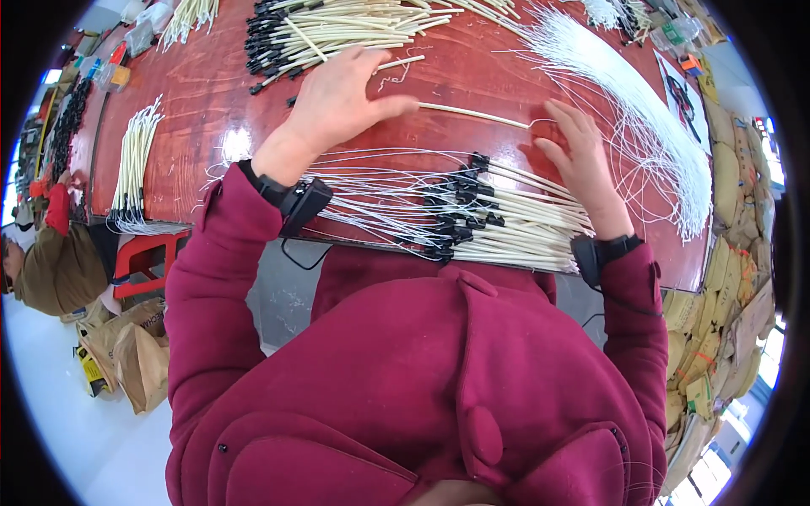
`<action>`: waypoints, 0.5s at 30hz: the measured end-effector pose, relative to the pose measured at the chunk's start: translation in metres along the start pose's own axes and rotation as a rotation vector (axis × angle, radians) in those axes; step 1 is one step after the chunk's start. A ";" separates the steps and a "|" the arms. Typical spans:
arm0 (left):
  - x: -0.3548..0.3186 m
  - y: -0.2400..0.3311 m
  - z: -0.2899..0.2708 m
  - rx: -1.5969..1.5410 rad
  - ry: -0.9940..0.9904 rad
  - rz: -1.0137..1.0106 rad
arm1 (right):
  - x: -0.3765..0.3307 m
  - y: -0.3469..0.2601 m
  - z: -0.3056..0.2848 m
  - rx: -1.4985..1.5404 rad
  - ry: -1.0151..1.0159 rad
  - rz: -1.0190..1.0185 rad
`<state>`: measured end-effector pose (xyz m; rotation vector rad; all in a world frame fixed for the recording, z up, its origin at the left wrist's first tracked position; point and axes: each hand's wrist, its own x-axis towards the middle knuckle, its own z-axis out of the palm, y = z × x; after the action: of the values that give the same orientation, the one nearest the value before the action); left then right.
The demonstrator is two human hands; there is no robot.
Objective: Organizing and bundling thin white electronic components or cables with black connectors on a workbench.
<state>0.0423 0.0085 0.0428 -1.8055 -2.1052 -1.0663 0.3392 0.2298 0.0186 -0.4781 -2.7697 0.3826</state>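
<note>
On the red bench point(211, 110), the left hand point(342, 97) lies flat with its fingers point(359, 63) spread loosely, the thumb pressing the near end of a single cream tube point(472, 114) against the wood. The right hand point(582, 160) sits at the tube's far end, fingers point(561, 118) curled together around a thin white wire point(540, 122) at the tube's mouth; whether the wire is actually pinched I cannot tell. The tube lies between the two hands, apart from the piles. Judging by how things lie, the work is partway through: a finished bundle point(498, 223) of tubes with black connectors and wire tails rests at the near edge, just in front of the body, while a large pile of tubes point(337, 29) with black ends waits at the far side and a long sheaf of loose white wires point(650, 118) fans out to the right. Another bundle point(135, 164) lies at the left end of the bench. Much stock looks left.
</note>
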 end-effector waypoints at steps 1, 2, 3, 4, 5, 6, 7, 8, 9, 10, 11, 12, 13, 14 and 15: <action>-0.007 -0.007 0.003 0.028 -0.099 -0.019 | 0.008 -0.005 0.003 -0.018 -0.008 -0.047; -0.013 -0.013 0.007 0.056 -0.198 -0.038 | 0.016 -0.012 0.006 -0.026 -0.009 -0.042; -0.018 -0.018 0.009 0.086 -0.298 -0.062 | 0.024 -0.020 0.011 -0.044 0.015 -0.116; -0.018 -0.021 0.012 0.073 -0.300 -0.056 | 0.028 -0.026 0.015 -0.065 0.039 -0.181; -0.017 -0.025 0.016 0.061 -0.280 -0.039 | 0.033 -0.030 0.018 -0.074 0.035 -0.170; -0.016 -0.025 0.017 0.054 -0.261 -0.028 | 0.040 -0.033 0.022 -0.101 0.013 -0.167; -0.015 -0.022 0.017 0.047 -0.241 -0.018 | 0.044 -0.035 0.026 -0.127 -0.009 -0.165; -0.016 -0.019 0.017 0.041 -0.243 -0.019 | 0.044 -0.036 0.027 -0.152 -0.029 -0.163; -0.017 -0.016 0.015 -0.025 -0.279 -0.103 | 0.041 -0.035 0.027 -0.154 -0.033 -0.161; -0.017 -0.011 0.011 -0.090 -0.315 -0.187 | 0.036 -0.032 0.026 -0.126 -0.003 -0.147; -0.016 -0.007 0.006 -0.146 -0.347 -0.269 | 0.035 -0.029 0.027 -0.096 0.034 -0.138; -0.017 -0.003 0.006 -0.141 -0.344 -0.266 | 0.034 -0.026 0.027 -0.066 0.073 -0.129; -0.019 0.004 0.008 -0.103 -0.356 -0.249 | 0.034 -0.025 0.027 -0.063 0.079 -0.139; -0.021 0.009 0.011 -0.064 -0.369 -0.231 | 0.032 -0.024 0.027 -0.064 0.073 -0.127; -0.024 0.011 0.013 -0.026 -0.382 -0.213 | 0.031 -0.024 0.027 -0.064 0.066 -0.115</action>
<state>0.0625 -0.0023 0.0249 -1.9607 -2.5611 -0.8461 0.2956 0.2133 0.0084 -0.3384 -2.7361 0.2473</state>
